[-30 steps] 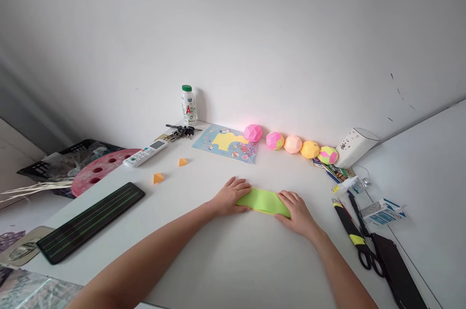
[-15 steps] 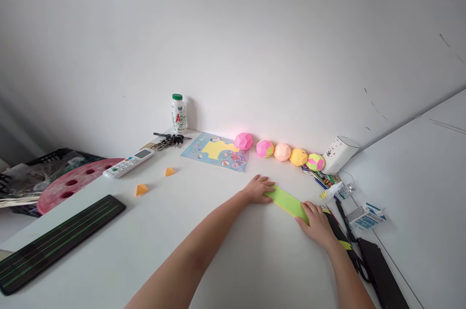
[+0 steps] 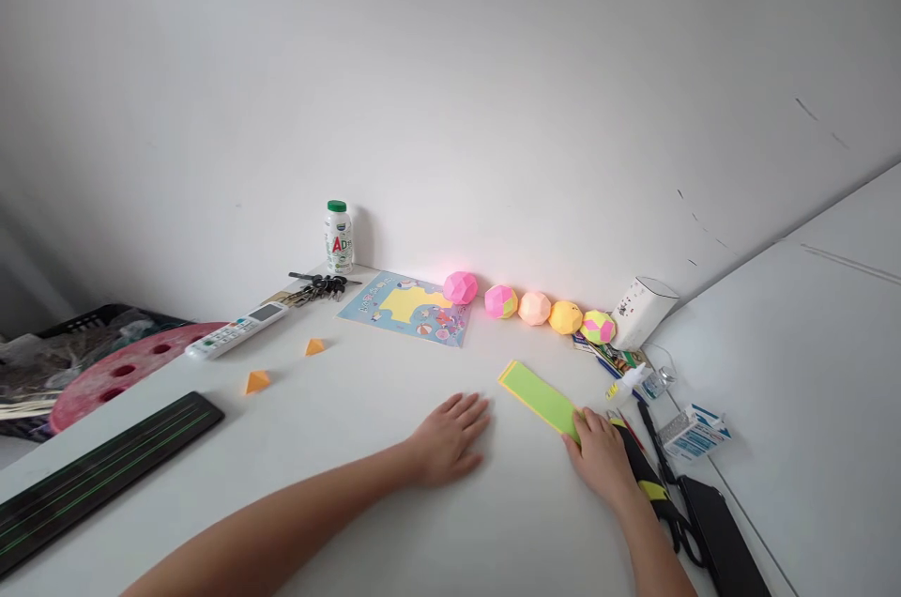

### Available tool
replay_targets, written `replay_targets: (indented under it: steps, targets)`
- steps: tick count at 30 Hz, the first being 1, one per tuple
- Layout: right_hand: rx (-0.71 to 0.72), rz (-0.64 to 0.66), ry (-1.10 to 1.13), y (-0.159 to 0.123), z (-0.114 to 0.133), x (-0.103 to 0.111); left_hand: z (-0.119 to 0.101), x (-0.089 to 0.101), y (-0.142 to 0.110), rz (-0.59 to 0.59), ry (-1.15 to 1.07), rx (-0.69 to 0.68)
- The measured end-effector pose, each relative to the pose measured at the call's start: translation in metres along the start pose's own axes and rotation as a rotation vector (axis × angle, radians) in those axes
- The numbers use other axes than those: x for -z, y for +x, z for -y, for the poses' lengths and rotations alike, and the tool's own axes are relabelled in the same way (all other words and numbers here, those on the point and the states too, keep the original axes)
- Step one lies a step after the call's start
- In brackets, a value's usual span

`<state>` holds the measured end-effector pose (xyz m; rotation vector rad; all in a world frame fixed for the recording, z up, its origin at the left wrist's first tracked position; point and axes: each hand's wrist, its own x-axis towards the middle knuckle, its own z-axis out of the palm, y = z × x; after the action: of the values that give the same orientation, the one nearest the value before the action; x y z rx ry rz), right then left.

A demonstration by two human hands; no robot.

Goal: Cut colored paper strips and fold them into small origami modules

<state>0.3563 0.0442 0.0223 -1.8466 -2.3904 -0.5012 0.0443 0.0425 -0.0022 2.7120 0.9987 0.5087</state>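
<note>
A folded green paper strip [image 3: 536,395] with a yellow edge lies on the white table [image 3: 366,484], slanting toward the right. My right hand [image 3: 600,454] rests on its near end, fingers pressed on the paper. My left hand [image 3: 450,436] lies flat on the table to the left of the strip, fingers spread, holding nothing and not touching the paper. Two small orange paper pyramids [image 3: 257,381] sit further left.
Along the wall stand a row of folded paper balls [image 3: 533,307], a sticker sheet [image 3: 406,307], a small bottle [image 3: 338,238], keys [image 3: 320,284] and a remote [image 3: 237,330]. Scissors [image 3: 665,475], glue and pens crowd the right side. A black board [image 3: 99,475] lies at left.
My left hand has let go of the green strip and drawn back toward me. The right hand slid the strip to the right and turned it. The view shifted.
</note>
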Motion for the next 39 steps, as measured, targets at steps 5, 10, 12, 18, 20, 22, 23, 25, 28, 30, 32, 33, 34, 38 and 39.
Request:
replay_targets:
  steps: [5,10,12,18,20,22,23,25,28,30,32,33,34,38,39]
  targets:
    - [0.07,0.001,-0.015,0.003,0.013,0.014,-0.014,0.018,-0.054,0.057,-0.145,0.027]
    - [0.053,0.043,-0.001,0.007,0.026,0.023,-0.011,0.033,-0.045,-0.039,-0.569,0.238]
    - [0.039,0.039,0.007,0.006,0.028,0.022,-0.007,0.034,-0.044,-0.056,-0.71,0.306]
    - [-0.02,-0.023,0.082,0.004,0.016,0.019,0.002,0.043,-0.05,-0.016,-0.871,0.472]
    - [-0.07,-0.078,0.102,0.004,0.011,0.022,0.004,0.045,-0.05,-0.02,-0.92,0.517]
    - [-0.126,-0.151,0.107,0.004,0.017,0.029,0.003,0.043,-0.046,-0.057,-1.031,0.544]
    - [-0.136,-0.197,0.118,0.003,0.027,0.034,0.0,0.04,-0.044,-0.086,-1.123,0.549]
    - [-0.095,-0.329,0.195,-0.003,0.06,0.043,-0.012,0.03,-0.036,-0.167,-1.391,0.539]
    - [0.195,-0.373,0.368,-0.019,0.126,0.054,-0.042,0.017,-0.026,-0.18,-1.718,0.57]
    - [0.345,-0.33,0.42,-0.031,0.159,0.06,-0.058,0.015,-0.023,-0.157,-1.815,0.621]
    - [0.482,-0.207,0.524,-0.039,0.17,0.068,-0.064,0.018,-0.023,-0.221,-1.853,0.735]
    - [0.557,-0.114,0.595,-0.04,0.169,0.072,-0.062,0.021,-0.025,-0.225,-1.87,0.767]
    - [0.601,-0.05,0.668,-0.039,0.163,0.076,-0.057,0.025,-0.027,-0.198,-1.89,0.763]
    - [0.551,-0.021,0.923,-0.029,0.133,0.084,-0.035,0.033,-0.037,0.05,-1.964,0.588]
    - [0.518,-0.032,0.981,-0.026,0.129,0.084,-0.031,0.033,-0.039,0.108,-1.986,0.554]
